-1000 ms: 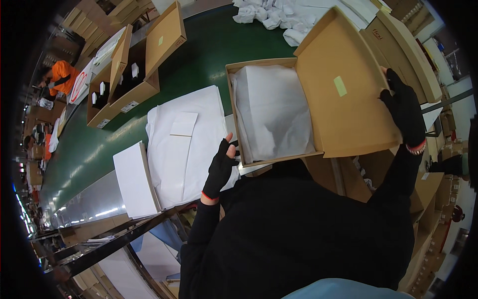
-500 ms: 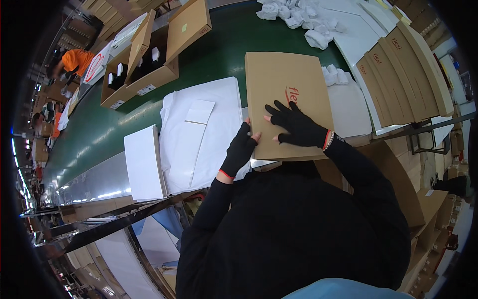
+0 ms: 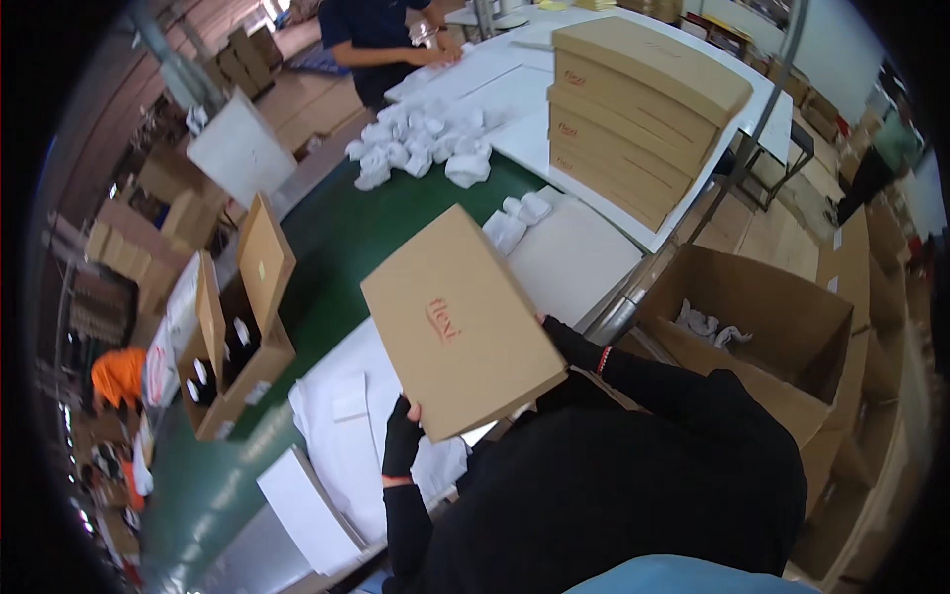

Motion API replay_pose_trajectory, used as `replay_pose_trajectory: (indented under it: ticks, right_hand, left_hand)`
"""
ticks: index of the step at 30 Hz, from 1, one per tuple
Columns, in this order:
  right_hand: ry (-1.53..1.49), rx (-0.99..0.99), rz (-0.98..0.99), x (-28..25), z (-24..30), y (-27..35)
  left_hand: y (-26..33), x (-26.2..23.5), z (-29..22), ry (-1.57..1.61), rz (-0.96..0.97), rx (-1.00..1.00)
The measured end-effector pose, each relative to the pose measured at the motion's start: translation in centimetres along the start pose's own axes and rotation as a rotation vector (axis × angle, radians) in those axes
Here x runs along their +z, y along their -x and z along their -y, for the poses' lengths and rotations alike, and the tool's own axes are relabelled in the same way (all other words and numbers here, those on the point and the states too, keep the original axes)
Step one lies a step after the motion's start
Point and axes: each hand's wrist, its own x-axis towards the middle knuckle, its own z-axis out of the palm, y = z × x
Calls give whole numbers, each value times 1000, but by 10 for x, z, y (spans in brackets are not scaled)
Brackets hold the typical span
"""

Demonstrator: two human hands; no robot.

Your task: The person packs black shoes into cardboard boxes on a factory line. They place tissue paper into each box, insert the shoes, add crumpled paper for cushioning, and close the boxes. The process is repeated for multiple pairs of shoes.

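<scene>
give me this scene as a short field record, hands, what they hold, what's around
left hand: black-gloved left hand grips the near left corner of the closed flat brown cardboard box
right hand: mostly hidden behind the box; only its black sleeve with a red cuff shows
box state: lid shut, lifted and tilted above the green conveyor belt
under the box: white tissue paper sheets
left on belt: open brown cardboard box with dark shoes
ahead: stack of closed brown boxes on a white table; crumpled white paper wads
right: large open brown carton
other person: dark-shirted worker at the far end
</scene>
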Motion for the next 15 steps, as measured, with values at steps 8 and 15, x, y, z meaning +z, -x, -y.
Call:
replay_pose_trajectory:
  ticks: [8, 15]
  right_hand:
    - [-382, -53, 359, -12, 133, 80]
    - [-216, -1126, 409, -96, 279, 111]
  left_hand:
    - [-2, 34, -45, 74, 97, 141]
    - [-58, 178, -240, -465, 151, 920]
